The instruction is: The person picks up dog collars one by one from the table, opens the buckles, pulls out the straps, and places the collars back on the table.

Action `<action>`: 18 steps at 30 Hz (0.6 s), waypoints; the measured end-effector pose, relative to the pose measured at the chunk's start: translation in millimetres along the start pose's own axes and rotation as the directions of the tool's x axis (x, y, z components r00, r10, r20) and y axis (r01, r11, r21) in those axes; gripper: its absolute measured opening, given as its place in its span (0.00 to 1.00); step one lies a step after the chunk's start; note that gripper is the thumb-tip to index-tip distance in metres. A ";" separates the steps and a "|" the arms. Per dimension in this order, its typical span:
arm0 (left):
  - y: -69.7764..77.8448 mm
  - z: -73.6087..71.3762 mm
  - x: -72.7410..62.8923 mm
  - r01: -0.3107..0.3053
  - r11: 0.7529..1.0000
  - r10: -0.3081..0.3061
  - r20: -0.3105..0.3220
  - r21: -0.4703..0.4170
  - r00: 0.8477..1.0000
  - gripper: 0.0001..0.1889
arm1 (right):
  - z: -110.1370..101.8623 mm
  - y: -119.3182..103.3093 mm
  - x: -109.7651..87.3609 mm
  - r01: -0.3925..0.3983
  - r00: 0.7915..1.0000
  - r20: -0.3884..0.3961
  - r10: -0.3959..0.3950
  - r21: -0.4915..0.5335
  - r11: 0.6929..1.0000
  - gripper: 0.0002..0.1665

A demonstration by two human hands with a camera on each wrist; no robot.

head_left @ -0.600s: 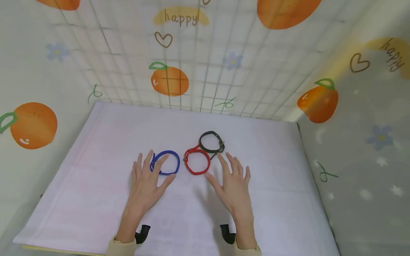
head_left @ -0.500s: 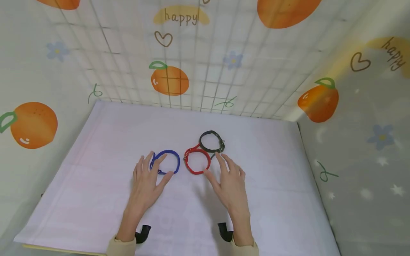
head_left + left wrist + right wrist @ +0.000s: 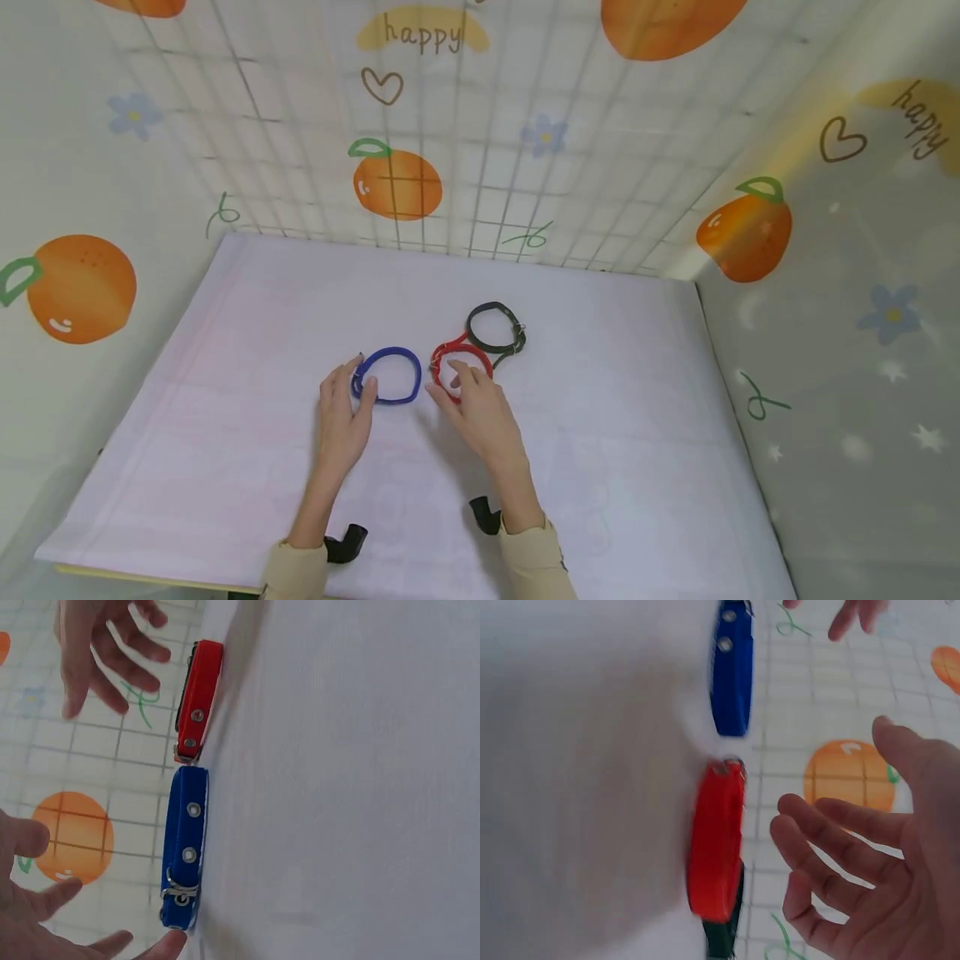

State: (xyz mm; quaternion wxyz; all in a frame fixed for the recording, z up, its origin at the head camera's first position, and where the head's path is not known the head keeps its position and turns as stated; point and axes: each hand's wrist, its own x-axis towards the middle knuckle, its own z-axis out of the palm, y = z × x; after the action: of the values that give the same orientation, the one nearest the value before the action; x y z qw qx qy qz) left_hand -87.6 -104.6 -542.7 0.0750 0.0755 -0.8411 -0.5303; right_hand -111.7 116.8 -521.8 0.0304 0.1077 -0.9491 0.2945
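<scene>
Three buckled pet collars lie on the white tabletop: a blue collar [image 3: 187, 832], a red collar [image 3: 716, 847] and a dark, greenish-black collar [image 3: 721, 937]. Metal eyelets show on the blue and red bands. My left hand [image 3: 345, 421] is at the blue collar's left side, its fingers relaxed. In the left wrist view, one fingertip is very close to the buckle end; contact is unclear. Over the red collar hovers my right hand [image 3: 486, 417], fingers loosely bent with nothing between them. It hides the ring's lower right part. The dark collar touches the red one behind it.
A white cloth [image 3: 637, 417] covers the tabletop. Patterned curtains with oranges and a grid [image 3: 300, 167] enclose the back and sides. Black curved pieces [image 3: 347, 546] stick out beside both wrists, below beige sleeves.
My right hand has moved left from beside the red collar to over it. My left hand's fingers have drawn closer together at the blue collar's left side. The collars stay in place.
</scene>
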 end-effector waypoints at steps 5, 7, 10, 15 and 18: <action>-3.3 1.0 4.0 0.112 0.991 -0.113 -0.017 -0.073 0.993 0.28 | 20.5 -10.3 15.6 0.062 0.998 0.002 -0.062 -0.020 0.998 0.31; -3.8 0.5 5.4 0.157 0.981 -0.159 -0.009 -0.117 0.987 0.28 | 26.7 -14.6 20.3 0.059 0.998 0.011 -0.058 -0.050 0.997 0.29; -3.6 0.0 7.1 0.216 0.960 -0.216 0.020 -0.176 0.976 0.29 | 35.0 -19.4 25.8 0.044 0.999 0.029 -0.041 -0.091 0.995 0.28; -3.1 -0.3 7.0 0.276 0.925 -0.271 0.055 -0.263 0.961 0.30 | 46.8 -24.1 30.8 -0.007 0.999 0.048 0.015 -0.161 0.987 0.30; -3.3 -0.5 7.0 0.290 0.912 -0.284 0.063 -0.291 0.957 0.29 | 51.0 -27.0 32.6 -0.034 0.998 0.044 0.044 -0.206 0.978 0.30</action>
State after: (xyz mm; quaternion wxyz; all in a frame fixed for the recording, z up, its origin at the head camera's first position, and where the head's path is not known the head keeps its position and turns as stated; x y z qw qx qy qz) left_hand -94.2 -107.9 -545.1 -0.0013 0.1808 -0.7322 -0.6567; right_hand -137.2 60.1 -545.0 0.0127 0.0927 -0.9768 0.1928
